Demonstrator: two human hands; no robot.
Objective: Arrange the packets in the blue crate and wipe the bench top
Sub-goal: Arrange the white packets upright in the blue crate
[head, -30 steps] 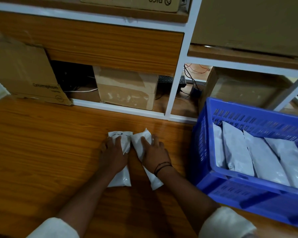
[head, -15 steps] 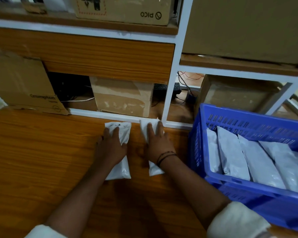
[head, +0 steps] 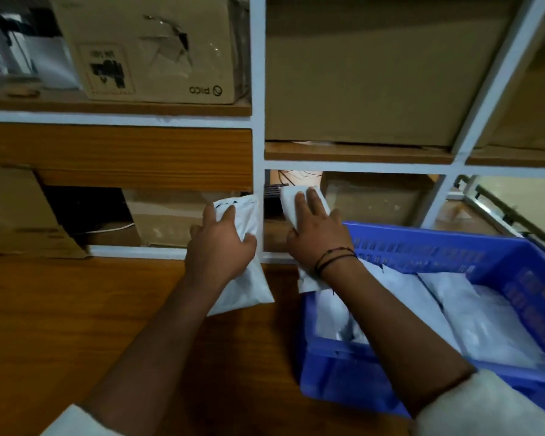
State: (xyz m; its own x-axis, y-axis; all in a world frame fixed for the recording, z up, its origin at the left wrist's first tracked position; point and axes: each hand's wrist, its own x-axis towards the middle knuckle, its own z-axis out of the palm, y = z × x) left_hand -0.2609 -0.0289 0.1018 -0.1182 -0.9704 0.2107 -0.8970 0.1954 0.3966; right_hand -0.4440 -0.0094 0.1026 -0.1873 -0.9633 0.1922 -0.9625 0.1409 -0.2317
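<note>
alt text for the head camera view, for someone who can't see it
A person's left hand grips a white packet and the right hand holds a second packet, beside a blue crate holding more packets on a wooden bench top. Shelves with cardboard boxes stand behind.

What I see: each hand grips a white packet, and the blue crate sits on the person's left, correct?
Not quite: the head view shows the blue crate on the person's right. The left hand does grip the left packet, the right hand the right packet.
</note>
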